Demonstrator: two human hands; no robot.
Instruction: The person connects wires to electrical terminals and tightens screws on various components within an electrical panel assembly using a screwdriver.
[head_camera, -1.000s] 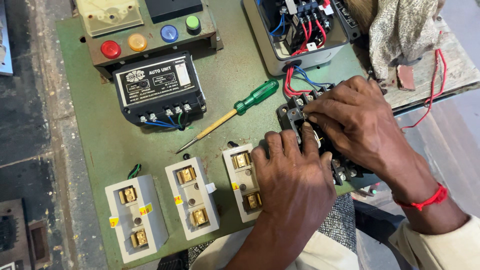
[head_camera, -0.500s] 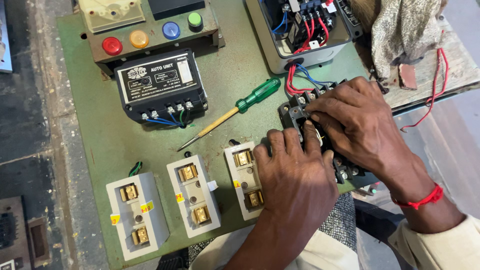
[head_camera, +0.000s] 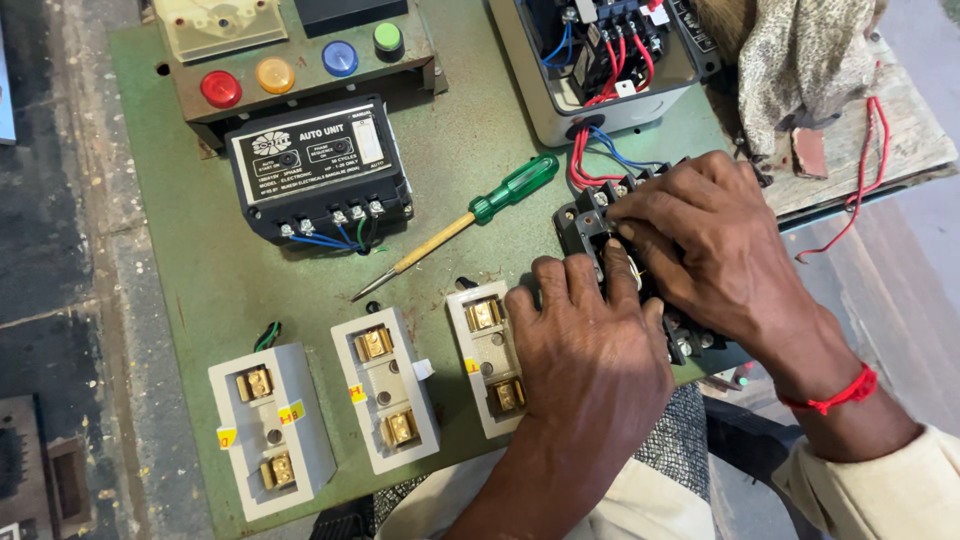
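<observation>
Nearest the camera, the left hand (head_camera: 590, 355) lies palm down across the lower edge of the green panel board (head_camera: 210, 290), its heel covering part of the rightmost of three white fuse blocks (head_camera: 487, 355). Its fingers (head_camera: 620, 280) stretch forward, close together, and their tips press against the near side of the black contactor (head_camera: 590, 235), which sits at the right edge of the board.

The right hand (head_camera: 720, 250) comes in from the right (a red thread (head_camera: 838, 397) circles its wrist) and curls over the top of the same contactor. Its fingers are bent and drawn narrow, tips touching the terminal row; whether they pinch a wire or a screw I cannot tell, since the hand hides the spot. So the contactor lies between the two sets of fingertips, touched from both sides.

Just left of the hands, a green-handled screwdriver (head_camera: 470, 220) lies slantwise on the board, apart from both hands. Beyond it sits a black control unit (head_camera: 320, 165) with wired terminals. Farther back stand a housing with four coloured indicator lamps (head_camera: 300, 65) and an open starter box (head_camera: 600, 60) with red and blue wires running down to the contactor. A patterned cloth (head_camera: 800, 60) lies on the wooden worktop (head_camera: 880, 150) at far right.
</observation>
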